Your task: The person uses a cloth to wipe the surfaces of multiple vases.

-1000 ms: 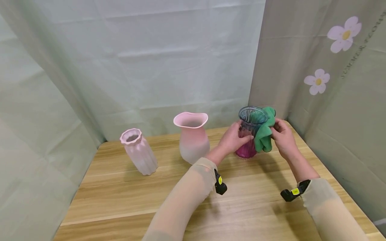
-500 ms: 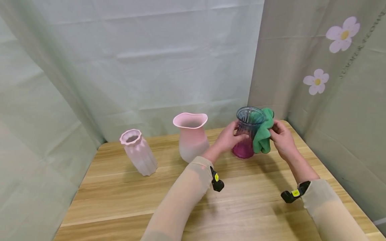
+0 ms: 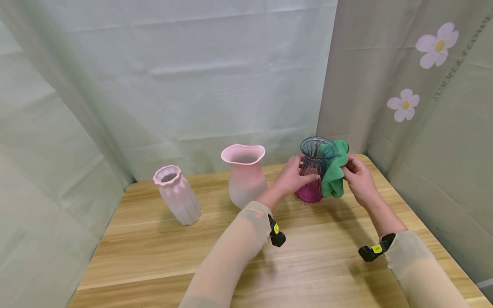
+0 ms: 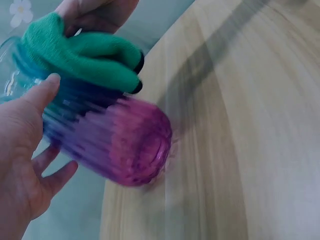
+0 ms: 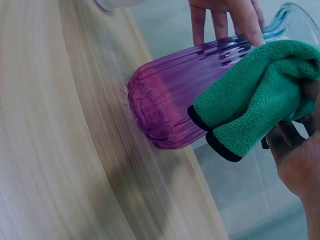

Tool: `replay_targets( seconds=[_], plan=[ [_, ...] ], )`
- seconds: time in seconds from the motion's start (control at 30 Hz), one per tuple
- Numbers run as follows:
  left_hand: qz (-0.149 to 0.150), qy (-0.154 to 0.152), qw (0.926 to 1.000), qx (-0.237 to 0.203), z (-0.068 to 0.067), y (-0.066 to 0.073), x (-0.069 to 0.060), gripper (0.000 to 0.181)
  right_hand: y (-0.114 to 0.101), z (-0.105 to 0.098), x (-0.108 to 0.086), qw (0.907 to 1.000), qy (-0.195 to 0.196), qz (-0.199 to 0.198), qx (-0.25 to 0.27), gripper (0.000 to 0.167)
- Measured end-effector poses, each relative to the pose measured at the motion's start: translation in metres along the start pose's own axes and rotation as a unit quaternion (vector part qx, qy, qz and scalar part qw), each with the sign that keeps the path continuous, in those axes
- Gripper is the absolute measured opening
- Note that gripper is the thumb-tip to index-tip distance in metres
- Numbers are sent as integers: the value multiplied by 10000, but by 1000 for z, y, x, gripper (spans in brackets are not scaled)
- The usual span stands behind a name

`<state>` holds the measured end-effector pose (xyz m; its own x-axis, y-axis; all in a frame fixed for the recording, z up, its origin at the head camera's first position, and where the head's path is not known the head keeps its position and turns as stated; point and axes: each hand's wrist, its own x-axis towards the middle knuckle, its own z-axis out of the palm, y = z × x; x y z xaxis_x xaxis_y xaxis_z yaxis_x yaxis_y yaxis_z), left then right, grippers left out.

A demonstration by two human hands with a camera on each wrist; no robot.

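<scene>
A ribbed glass vase (image 3: 309, 188), blue at the rim and magenta at the base, stands at the back right of the table. My left hand (image 3: 288, 176) grips its left side, thumb across the front and fingers round the back. Against the vase's right side lies a folded green towel (image 5: 250, 95) with black edging. My right hand (image 3: 361, 179) pinches the towel from the right; some of its fingers are hidden behind the cloth. In the left wrist view the magenta base (image 4: 142, 142) shows close to the tabletop.
A pink-and-white vase (image 3: 246, 184) with a wavy rim stands left of the glass one. Farther left is a slim pale pink fluted vase (image 3: 179, 196). The wooden table (image 3: 154, 256) meets curtains (image 3: 215, 85) at the back and sides.
The glass vase has shifted slightly left, with my left hand on it. My right hand and the green towel have moved a little left and down along its side.
</scene>
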<state>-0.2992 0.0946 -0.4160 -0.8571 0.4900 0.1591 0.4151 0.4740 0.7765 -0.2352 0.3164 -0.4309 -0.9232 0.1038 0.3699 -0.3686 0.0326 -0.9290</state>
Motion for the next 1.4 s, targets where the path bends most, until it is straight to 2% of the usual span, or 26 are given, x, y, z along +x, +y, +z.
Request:
replay_targets(
  seconds=[0.17,0.43,0.67,0.93,1.2,1.4],
  plan=[
    [0,226,9991,355,3,5,0,75,-3,-1,6,10000,10,6,-56,25],
    [19,110,9992,393,5,4,1,77,-6,0,14,9995,-88,262,119,36],
    [-34,127,9992,383,6,3,0,81,0,-1,15,9956,-325,333,-816,40],
    [38,122,9993,343,7,1,2,78,23,-8,7,9921,-609,441,-1003,33],
    [-43,122,9994,335,9,2,2,76,60,-14,-13,9895,-505,836,-1069,35],
    [-44,133,9997,201,8,3,1,73,67,-13,-16,9875,-345,890,-1257,38]
  ],
)
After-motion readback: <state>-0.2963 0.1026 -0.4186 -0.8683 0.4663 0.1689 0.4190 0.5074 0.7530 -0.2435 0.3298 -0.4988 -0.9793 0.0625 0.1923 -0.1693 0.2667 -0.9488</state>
